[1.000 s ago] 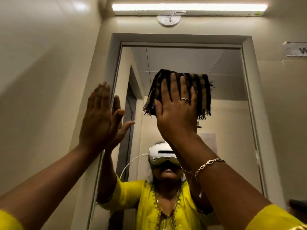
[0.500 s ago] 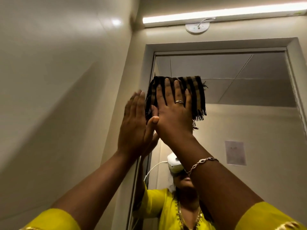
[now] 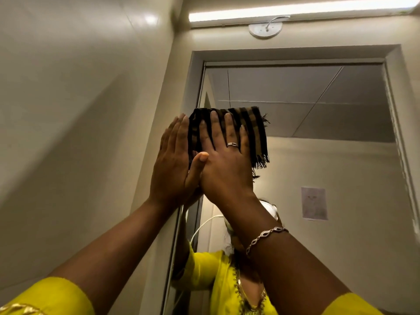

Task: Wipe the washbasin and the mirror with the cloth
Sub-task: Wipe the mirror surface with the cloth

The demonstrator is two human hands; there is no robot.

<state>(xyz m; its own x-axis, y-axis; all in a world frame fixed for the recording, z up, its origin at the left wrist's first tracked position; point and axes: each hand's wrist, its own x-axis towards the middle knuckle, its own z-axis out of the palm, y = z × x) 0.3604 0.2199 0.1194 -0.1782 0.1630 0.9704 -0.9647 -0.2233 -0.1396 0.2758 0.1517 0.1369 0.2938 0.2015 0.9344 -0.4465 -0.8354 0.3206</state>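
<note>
cloth [image 3: 253, 130] pressed on mirror [image 3: 318, 114] under flat right hand [image 3: 225, 171], left hand [image 3: 172, 169] flat alongside, holding nothing

Loads of bare glass on the big grey-framed wall mirror [image 3: 318, 87] right of and above the brown-and-black striped fringed cloth [image 3: 255, 130]. Leftward is tight: the left grip [image 3: 172, 164] sits right beside the cloth, then the mirror's grey frame edge [image 3: 195, 92] and the glossy cream side wall [image 3: 91, 110].

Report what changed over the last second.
The right hand slid the striped cloth leftward across the mirror to its left edge, meeting the left hand, whose thumb now lies against it. Unchanged: right hand flat on the cloth, left hand open by the mirror's left edge.
</note>
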